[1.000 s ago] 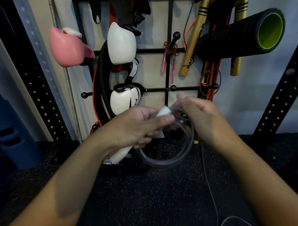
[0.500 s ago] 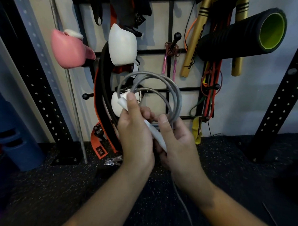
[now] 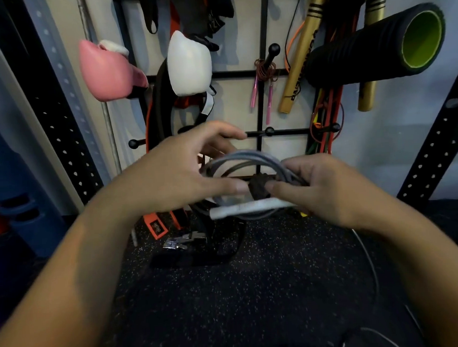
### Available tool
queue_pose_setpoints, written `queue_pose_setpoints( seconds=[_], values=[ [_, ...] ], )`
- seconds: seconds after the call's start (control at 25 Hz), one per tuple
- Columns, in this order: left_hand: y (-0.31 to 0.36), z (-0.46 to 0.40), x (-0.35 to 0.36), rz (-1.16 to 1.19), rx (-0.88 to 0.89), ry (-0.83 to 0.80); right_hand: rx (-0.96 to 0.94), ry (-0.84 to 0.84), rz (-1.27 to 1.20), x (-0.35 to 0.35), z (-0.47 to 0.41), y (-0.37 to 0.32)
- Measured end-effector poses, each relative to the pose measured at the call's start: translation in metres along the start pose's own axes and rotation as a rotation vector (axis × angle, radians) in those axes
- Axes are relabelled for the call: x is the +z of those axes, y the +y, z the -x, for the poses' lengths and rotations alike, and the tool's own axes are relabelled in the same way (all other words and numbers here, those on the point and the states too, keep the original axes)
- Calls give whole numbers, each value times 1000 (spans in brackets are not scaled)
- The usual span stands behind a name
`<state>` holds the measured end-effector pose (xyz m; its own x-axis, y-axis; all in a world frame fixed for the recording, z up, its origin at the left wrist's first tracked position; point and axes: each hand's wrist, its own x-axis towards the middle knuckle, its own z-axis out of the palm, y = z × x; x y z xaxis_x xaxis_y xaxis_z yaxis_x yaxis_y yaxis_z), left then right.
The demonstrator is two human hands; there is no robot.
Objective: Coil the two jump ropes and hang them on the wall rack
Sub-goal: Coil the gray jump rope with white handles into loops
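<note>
A grey jump rope [image 3: 244, 159], wound into a coil, lies nearly flat between my hands, low in front of the black wall rack [image 3: 261, 98]. My right hand [image 3: 328, 190] grips the coil's right side together with a white handle [image 3: 250, 207] that sticks out leftward. A dark piece [image 3: 258, 187] sits at my right fingertips. My left hand [image 3: 180, 175] is spread over the coil's left side, fingers straight, thumb tip touching near the dark piece. The rope's loose tail [image 3: 371, 261] trails down to the floor. A second rope with pink handles [image 3: 269, 103] hangs coiled on an upper peg.
On the rack hang a pink boxing glove [image 3: 105, 71], a white glove [image 3: 189, 62], a black foam roller [image 3: 374, 43], gold bats [image 3: 299, 60], coloured bands [image 3: 327, 111] and a black-orange belt [image 3: 155, 129]. Perforated black uprights [image 3: 431, 148] flank it. A metal buckle [image 3: 183, 241] lies on the floor.
The coil came down from upright to nearly flat. My left hand let go of the white handle and spread open; my right hand now holds handle and coil.
</note>
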<state>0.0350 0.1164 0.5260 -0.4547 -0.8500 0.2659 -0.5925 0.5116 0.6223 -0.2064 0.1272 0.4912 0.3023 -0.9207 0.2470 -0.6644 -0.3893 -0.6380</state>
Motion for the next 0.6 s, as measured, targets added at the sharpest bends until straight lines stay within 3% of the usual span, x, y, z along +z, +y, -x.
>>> queue_pose_setpoints(
  seconds=[0.08, 0.16, 0.32, 0.48, 0.6],
  values=[
    [20, 4, 14, -329, 2, -79, -23, -52, 33, 7, 2, -6],
    [29, 1, 36, -499, 12, -119, -24, -93, 94, 8, 2, -8],
    [22, -6, 42, -211, -49, -193, 10, -92, 38, 0, 6, -7],
    [8, -10, 36, -28, -99, -231, -35, -82, -139, -3, 6, -7],
    [3, -11, 39, 24, -90, -244, -97, -77, -106, -1, 8, -6]
  ],
)
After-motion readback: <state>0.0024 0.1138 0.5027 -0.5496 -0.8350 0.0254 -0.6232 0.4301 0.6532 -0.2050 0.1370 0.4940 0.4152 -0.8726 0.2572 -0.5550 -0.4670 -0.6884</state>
